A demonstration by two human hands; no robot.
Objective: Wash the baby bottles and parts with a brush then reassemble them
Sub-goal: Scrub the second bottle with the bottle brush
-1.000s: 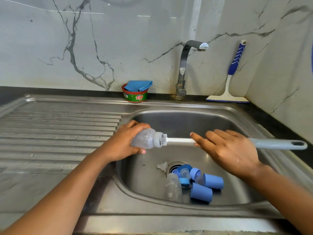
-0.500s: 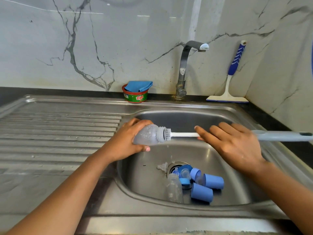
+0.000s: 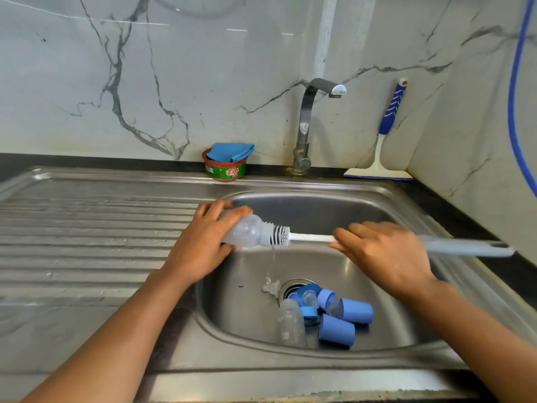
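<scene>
My left hand (image 3: pixel 200 242) grips a clear baby bottle (image 3: pixel 247 231) on its side over the left rim of the sink basin (image 3: pixel 319 205), mouth to the right. A bottle brush (image 3: pixel 465 248) with a white stem and grey handle has its ribbed head at the bottle's mouth, partly out. My right hand (image 3: pixel 383 254) holds the brush's stem. Water dribbles from the mouth into the basin. By the drain lie a second clear bottle (image 3: pixel 290 324), two blue caps (image 3: pixel 337 330), blue rings and clear teats (image 3: pixel 271 286).
A steel drainboard (image 3: pixel 87 242) stretches to the left. At the back stand a tap (image 3: pixel 305 123), a green soap tub with a blue cloth (image 3: pixel 226 164) and a blue-handled squeegee (image 3: pixel 383 152). A marble wall closes the right side.
The bottle and brush rose a little and tilted. The brush head slid further out of the bottle's mouth, and water now runs down from it.
</scene>
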